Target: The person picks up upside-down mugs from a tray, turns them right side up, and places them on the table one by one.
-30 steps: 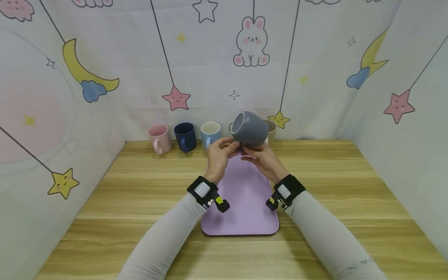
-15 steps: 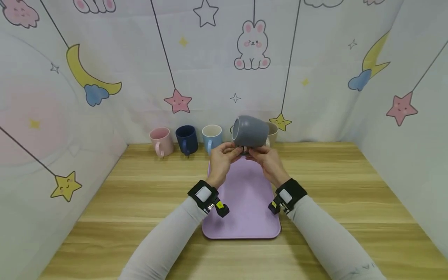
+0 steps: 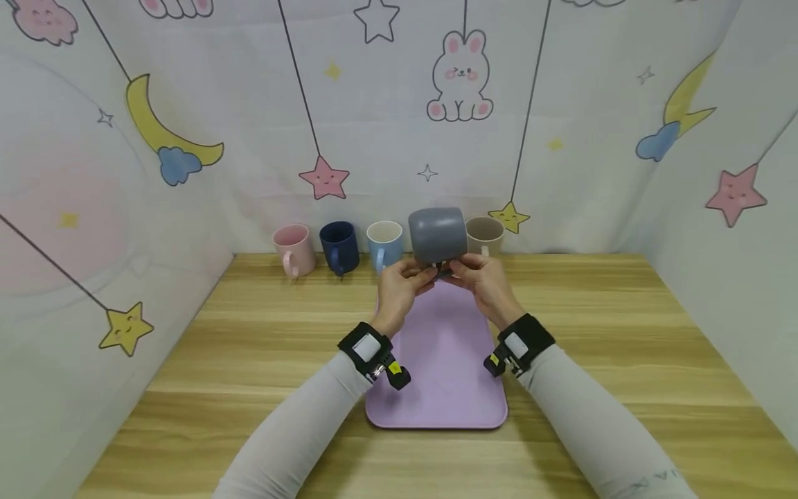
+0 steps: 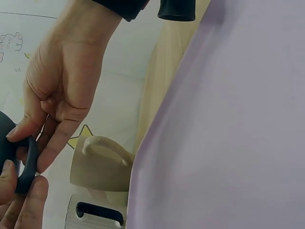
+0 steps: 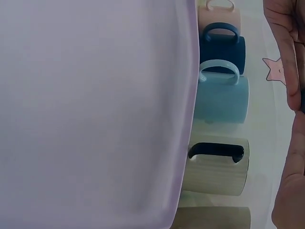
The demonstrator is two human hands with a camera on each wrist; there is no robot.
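Note:
A grey-blue mug (image 3: 438, 234) is held up on its side above the far end of a lilac tray (image 3: 439, 374). Its handle (image 4: 29, 164) points down. From the left, my left hand (image 3: 399, 291) pinches this handle between thumb and fingers. My right hand (image 3: 489, 284) grips it from the other side, thumb against the mug near the handle. In the left wrist view the left hand's fingers (image 4: 32, 205) and the right hand (image 4: 71, 71) meet around the handle. Most of the mug falls outside both wrist views.
Along the back wall stand a pink mug (image 3: 294, 249), a navy mug (image 3: 339, 247), a light blue mug (image 3: 385, 244) and a beige mug (image 3: 484, 237). A cream mug (image 5: 217, 174) with a dark handle, hidden from the head view, stands between the last two. Wooden tabletop (image 3: 592, 333) surrounds the tray.
The grey-blue mug has turned in my hands: its ringed left end, visible before, now faces away, leaving it side-on. It shifted slightly left, uncovering more of the beige mug. Both hands keep hold.

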